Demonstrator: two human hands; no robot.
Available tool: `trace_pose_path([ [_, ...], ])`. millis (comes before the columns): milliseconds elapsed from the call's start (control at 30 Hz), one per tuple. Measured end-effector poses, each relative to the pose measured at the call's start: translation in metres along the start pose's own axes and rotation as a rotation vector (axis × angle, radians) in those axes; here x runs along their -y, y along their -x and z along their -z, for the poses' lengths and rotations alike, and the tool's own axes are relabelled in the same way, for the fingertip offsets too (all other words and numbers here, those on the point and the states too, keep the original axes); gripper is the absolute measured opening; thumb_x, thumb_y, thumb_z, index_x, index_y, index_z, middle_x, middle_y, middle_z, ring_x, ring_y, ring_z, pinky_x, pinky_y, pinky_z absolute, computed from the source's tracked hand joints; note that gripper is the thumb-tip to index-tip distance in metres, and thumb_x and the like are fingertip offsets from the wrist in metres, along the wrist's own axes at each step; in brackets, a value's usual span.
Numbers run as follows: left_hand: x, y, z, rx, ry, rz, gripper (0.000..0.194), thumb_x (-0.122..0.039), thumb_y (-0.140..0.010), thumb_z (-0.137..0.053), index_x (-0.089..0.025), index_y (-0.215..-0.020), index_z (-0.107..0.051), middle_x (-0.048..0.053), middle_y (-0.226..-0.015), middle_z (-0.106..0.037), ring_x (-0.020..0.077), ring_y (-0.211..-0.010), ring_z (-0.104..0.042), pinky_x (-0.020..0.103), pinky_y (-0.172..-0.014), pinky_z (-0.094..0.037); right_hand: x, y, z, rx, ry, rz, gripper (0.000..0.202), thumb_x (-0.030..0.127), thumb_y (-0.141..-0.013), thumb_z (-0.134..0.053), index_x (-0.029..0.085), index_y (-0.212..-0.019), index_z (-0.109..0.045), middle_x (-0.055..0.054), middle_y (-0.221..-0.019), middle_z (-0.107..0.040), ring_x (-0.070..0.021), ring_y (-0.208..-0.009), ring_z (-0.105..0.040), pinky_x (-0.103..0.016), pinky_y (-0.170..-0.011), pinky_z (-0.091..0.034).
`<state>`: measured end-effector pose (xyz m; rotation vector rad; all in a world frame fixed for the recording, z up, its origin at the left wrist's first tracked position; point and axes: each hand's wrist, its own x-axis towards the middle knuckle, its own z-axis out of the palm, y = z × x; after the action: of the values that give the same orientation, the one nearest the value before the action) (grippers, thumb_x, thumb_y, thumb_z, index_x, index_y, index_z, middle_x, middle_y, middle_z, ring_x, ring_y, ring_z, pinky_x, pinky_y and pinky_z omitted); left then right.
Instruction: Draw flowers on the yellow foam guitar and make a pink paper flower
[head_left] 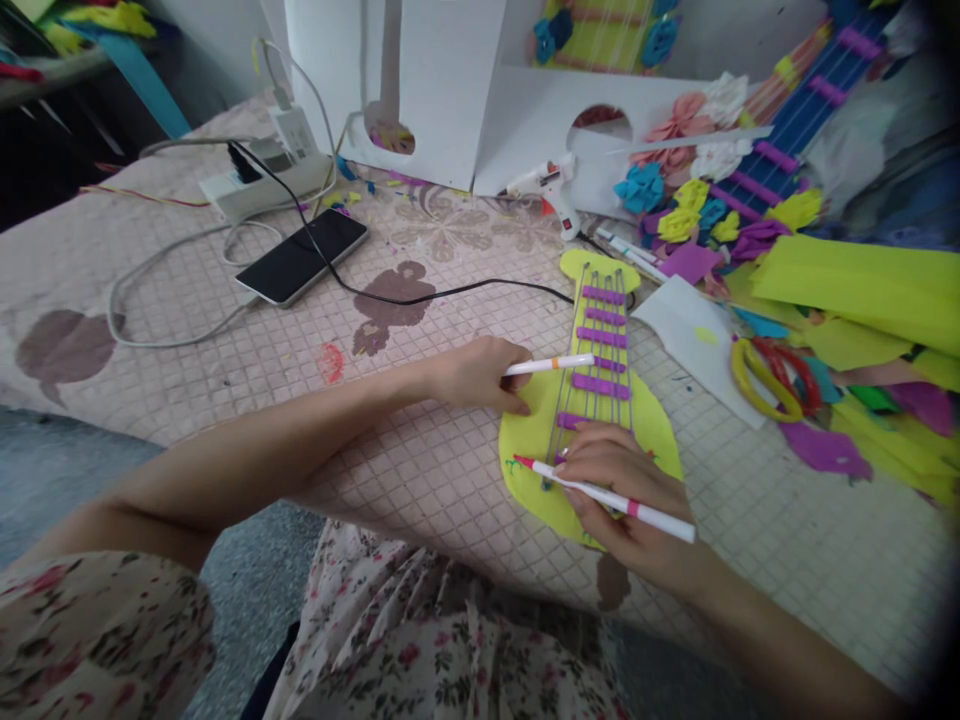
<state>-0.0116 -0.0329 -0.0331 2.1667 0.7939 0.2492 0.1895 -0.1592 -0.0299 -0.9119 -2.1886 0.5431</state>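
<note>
Floral clothing (442, 665) fills the bottom of the frame, grey floor beside it. Right hand (649, 475), right of center, pinches a slim marker (611, 497) between thumb and fingers; its red tip points left, at or just above small green marks (519, 465) on the yellow guitar (600, 405). Contact hard to tell. Guitar lies flat right of center, under the right hand; long axis runs up the frame, leaning slightly right, neck far. Right fingers sit nearer the marks; left hand (480, 375) rests at the body's left edge, fingers curled round a white orange-banded stick (551, 365). Worktop (420, 410): patterned quilted cloth, stained. Farther: phone (304, 257) upper left, foam scraps (862, 290) right, glue gun (553, 190), power strip (266, 190), white panels (442, 100) behind.
</note>
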Motion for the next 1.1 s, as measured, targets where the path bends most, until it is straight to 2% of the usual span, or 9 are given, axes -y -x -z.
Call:
trace_pose_path([
  [200, 0.0014, 0.0001, -0.0006, 0.006, 0.006, -0.003, 0.023, -0.029, -0.066, -0.067, -0.015, -0.066, -0.049, -0.006, -0.057, -0.048, 0.0061, -0.052, -0.041, 0.020, -0.053, -0.030, -0.0002, 0.0027, 0.0015, 0.010, -0.020, -0.024, 0.027, 0.010, -0.078, -0.057, 0.024, -0.100, -0.060, -0.002, -0.083, -0.065, -0.0209, -0.086, -0.061, -0.046, -0.084, -0.049],
  [400, -0.0013, 0.0007, 0.0005, 0.016, -0.014, 0.008, 0.023, -0.029, -0.067, -0.068, -0.015, -0.067, -0.049, -0.005, -0.059, -0.049, 0.0073, -0.055, -0.042, 0.021, -0.055, -0.031, -0.0014, 0.0049, 0.0037, -0.015, -0.011, -0.046, 0.026, 0.008, -0.076, -0.058, 0.022, -0.098, -0.061, -0.003, -0.083, -0.065, -0.0210, -0.086, -0.061, -0.044, -0.083, -0.050],
  [933, -0.0008, 0.0000, 0.0001, 0.006, -0.020, -0.004, 0.022, -0.029, -0.066, -0.067, -0.015, -0.066, -0.050, -0.006, -0.058, -0.049, 0.0059, -0.053, -0.041, 0.019, -0.053, -0.030, 0.0012, 0.0013, 0.0029, 0.019, -0.017, -0.025, 0.023, 0.009, -0.077, -0.056, 0.022, -0.096, -0.061, -0.002, -0.081, -0.065, -0.0202, -0.085, -0.060, -0.046, -0.085, -0.049],
  [1033, -0.0005, 0.0003, -0.0003, 0.006, -0.020, -0.001, 0.023, -0.029, -0.066, -0.067, -0.015, -0.065, -0.049, -0.006, -0.057, -0.048, 0.0062, -0.053, -0.041, 0.019, -0.053, -0.030, 0.0004, 0.0027, 0.0056, -0.021, -0.038, -0.052, 0.024, 0.010, -0.078, -0.056, 0.023, -0.098, -0.060, -0.003, -0.083, -0.065, -0.0209, -0.086, -0.060, -0.047, -0.085, -0.049],
  [1100, -0.0006, 0.0007, -0.0002, 0.009, -0.017, -0.005, 0.024, -0.030, -0.066, -0.067, -0.015, -0.066, -0.048, -0.006, -0.057, -0.048, 0.0066, -0.053, -0.041, 0.020, -0.054, -0.030, -0.0008, 0.0042, 0.0097, -0.101, -0.055, -0.066, 0.026, 0.010, -0.078, -0.056, 0.024, -0.099, -0.061, -0.003, -0.084, -0.064, -0.0217, -0.087, -0.060, -0.048, -0.085, -0.049],
])
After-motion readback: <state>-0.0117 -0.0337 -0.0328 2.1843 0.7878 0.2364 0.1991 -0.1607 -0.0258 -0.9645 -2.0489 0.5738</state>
